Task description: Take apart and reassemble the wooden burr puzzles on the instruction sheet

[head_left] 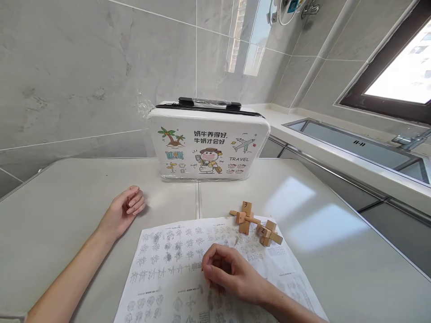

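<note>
Head view: left hand (123, 210) is laid on the desk (50, 224), fingers loosely curled, nothing held, just left of the printed sheet (161, 269). Right hand (229, 273) is rested on the sheet with fingers curled down to the paper; whether anything is pinched cannot be told. Wooden puzzle (254, 223), two crossed block assemblies marked 3 and 2, is seen on the sheet's far right corner, near the right hand but apart. A film-wrapped white case (207, 143) with cartoon print is stood upright at the desk's rear against the tiled wall. Sink (353, 143) is noted at right
</note>
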{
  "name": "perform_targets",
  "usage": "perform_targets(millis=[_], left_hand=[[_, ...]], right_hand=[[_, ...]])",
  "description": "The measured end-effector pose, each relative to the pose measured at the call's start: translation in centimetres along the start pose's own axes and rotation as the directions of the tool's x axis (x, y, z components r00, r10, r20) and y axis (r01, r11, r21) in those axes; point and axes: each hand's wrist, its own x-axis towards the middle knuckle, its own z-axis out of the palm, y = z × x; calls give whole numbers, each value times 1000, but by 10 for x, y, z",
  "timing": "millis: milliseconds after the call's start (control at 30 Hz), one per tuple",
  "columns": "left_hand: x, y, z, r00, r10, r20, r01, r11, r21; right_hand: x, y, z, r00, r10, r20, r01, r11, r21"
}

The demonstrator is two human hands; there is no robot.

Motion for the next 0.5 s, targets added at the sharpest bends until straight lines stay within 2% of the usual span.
perform_targets(millis=[500], left_hand=[[0,0,1,1000,2,-6,-3,1000,-13]], right_hand=[[-2,0,-2,999,34,2,-33,998,-44]])
